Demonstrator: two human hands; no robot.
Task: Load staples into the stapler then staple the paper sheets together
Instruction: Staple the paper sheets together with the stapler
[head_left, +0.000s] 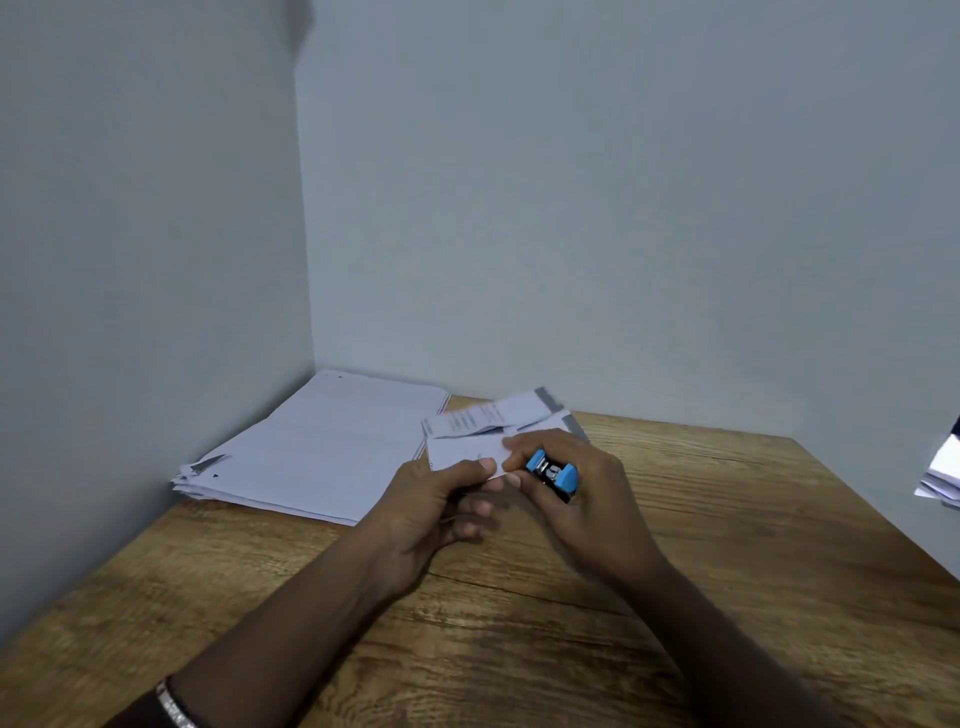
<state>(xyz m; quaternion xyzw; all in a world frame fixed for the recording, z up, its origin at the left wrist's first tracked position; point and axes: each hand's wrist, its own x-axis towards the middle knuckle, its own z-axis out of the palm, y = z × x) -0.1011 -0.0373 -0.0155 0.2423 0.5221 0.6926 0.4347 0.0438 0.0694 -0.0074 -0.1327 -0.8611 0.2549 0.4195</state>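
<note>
Both hands meet above the wooden counter, just in front of the paper stack lying in the wall corner. The right hand is closed around a small blue stapler, fingers curled over it. The left hand pinches the near edge of a few sheets between thumb and fingers, right beside the stapler's nose. More loose papers lie far right of the stack, at the counter's edge. A bracelet circles the left wrist.

One stapler, two hands, three paper piles, one bracelet.
</note>
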